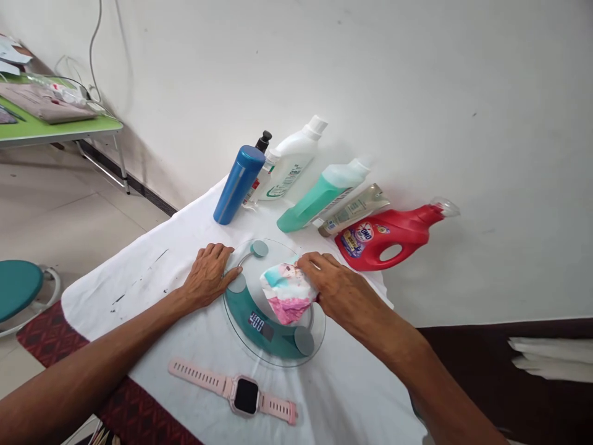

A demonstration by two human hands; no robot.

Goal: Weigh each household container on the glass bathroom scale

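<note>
The right hand [319, 278] is pinching a cloth [287, 293]; the left hand [207, 276], spread, empty, is touching the scale [239, 304] at ten o'clock; uneven pressure could be sliding it.

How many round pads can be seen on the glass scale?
3: a far pad, a left pad by the left hand's thumb, and a near-right pad below the cloth. Another may be hidden under the cloth or right hand.

Left grip [209, 273] palm-down, right grip [337, 279] curled
</note>
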